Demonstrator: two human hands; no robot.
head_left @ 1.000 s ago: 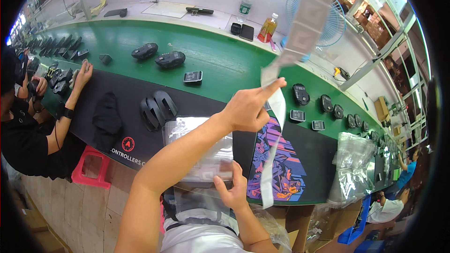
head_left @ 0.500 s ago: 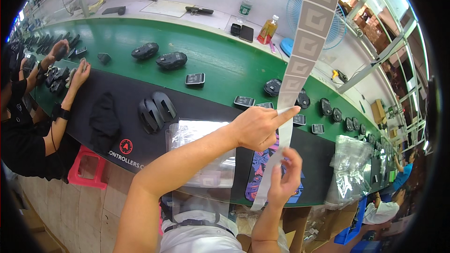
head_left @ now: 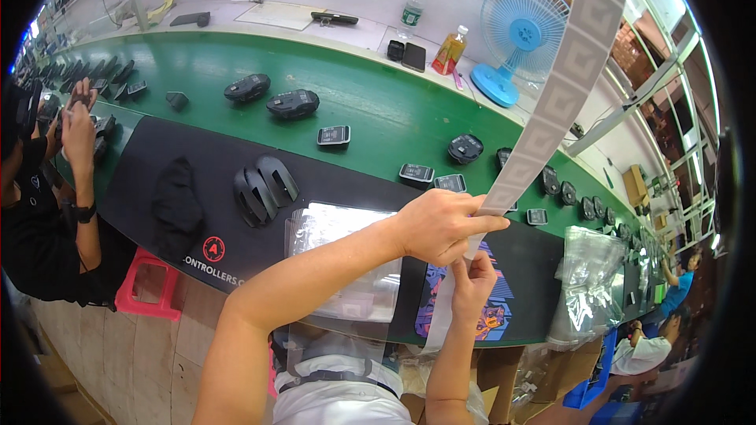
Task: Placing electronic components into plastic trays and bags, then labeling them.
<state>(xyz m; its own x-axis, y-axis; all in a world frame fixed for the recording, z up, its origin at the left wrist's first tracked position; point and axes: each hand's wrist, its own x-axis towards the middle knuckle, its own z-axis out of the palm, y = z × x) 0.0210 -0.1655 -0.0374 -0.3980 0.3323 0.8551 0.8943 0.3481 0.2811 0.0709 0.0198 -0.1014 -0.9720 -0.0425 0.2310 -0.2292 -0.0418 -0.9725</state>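
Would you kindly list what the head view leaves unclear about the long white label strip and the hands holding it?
- Long white label strip: upper end cut off by the top edge.
- Its lower part: hidden behind the left hand.
- Right hand: whether it pinches a single label is too small to tell.
- Clear plastic bags: contents hidden by glare and the forearm.

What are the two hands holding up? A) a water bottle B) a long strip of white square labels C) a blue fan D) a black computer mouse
B: the left hand and right hand both pinch the strip of white square labels, which rises toward the top of the picture.
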